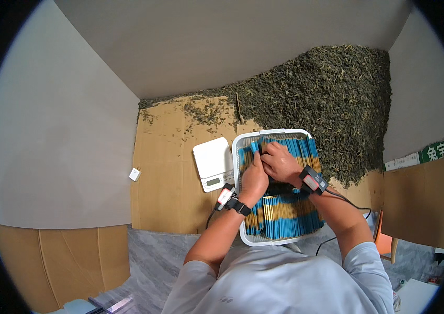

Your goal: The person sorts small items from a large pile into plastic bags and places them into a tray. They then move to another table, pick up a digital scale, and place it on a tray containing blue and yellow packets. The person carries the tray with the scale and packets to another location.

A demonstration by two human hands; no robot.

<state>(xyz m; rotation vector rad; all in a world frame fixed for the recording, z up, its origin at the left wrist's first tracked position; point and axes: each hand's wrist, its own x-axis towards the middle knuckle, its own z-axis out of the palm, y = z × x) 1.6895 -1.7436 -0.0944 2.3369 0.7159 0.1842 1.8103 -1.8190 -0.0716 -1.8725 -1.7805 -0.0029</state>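
A white plastic basket [247, 240] holds two rows of thin blue-and-gold packets [292, 216], tightly lined up on edge. Above its far row, my left hand [255, 178] grips a single packet [254, 146], whose blue end with a pale edge sticks out past the thumb. My right hand [282, 163] is beside it with curled fingers, close against the left fingertips and over the packets. What the right fingertips touch is hidden under the hand. Straps with small black devices are on both wrists, each with a cable.
A white digital scale [213, 163] sits left of the basket on cardboard [163, 188]. Dried leaves, apparently tea [335, 98], are heaped at the back right, with a thin stick [239, 108] along their edge. A small white box [134, 174] lies left. Grey panels [65, 117] enclose the surface.
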